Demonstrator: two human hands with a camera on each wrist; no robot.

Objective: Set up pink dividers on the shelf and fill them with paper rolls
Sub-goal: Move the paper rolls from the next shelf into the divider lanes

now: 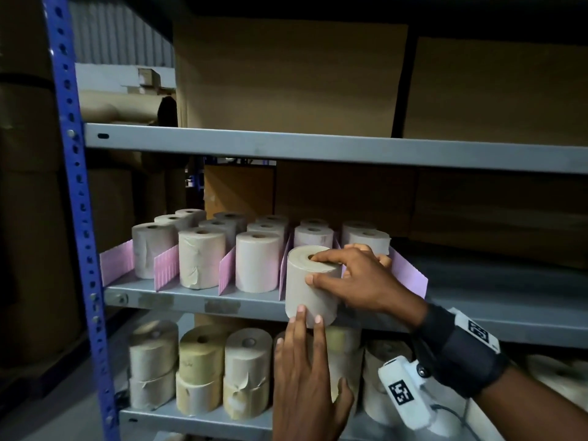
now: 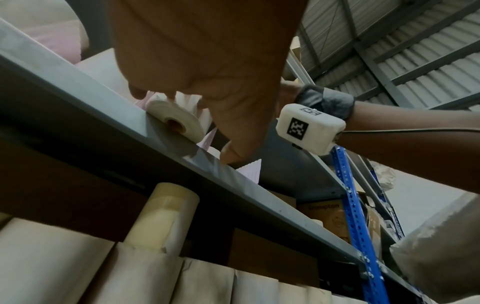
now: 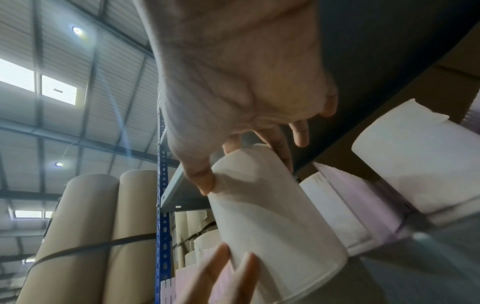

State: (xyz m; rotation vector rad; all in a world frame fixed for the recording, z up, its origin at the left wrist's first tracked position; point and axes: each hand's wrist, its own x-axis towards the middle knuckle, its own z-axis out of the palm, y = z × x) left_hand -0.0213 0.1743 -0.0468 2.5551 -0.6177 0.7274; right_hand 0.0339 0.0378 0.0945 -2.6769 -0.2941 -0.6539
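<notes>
The right hand (image 1: 359,281) grips the paper roll (image 1: 310,284) from about 3 o'clock. The roll stands upright at the shelf (image 1: 178,300) front edge, between two pink dividers (image 1: 284,265). The left hand (image 1: 305,377), fingers straight, touches its base from 6 o'clock.

The rolls (image 1: 311,283) are matt wrapped paper with torn, wrinkled edges, the pink dividers (image 1: 166,268) look like ribbed plastic, the shelf (image 1: 203,300) is smooth grey painted metal on a glossy blue perforated post (image 1: 78,198), and brown cardboard boxes (image 1: 289,78) look dull.
</notes>
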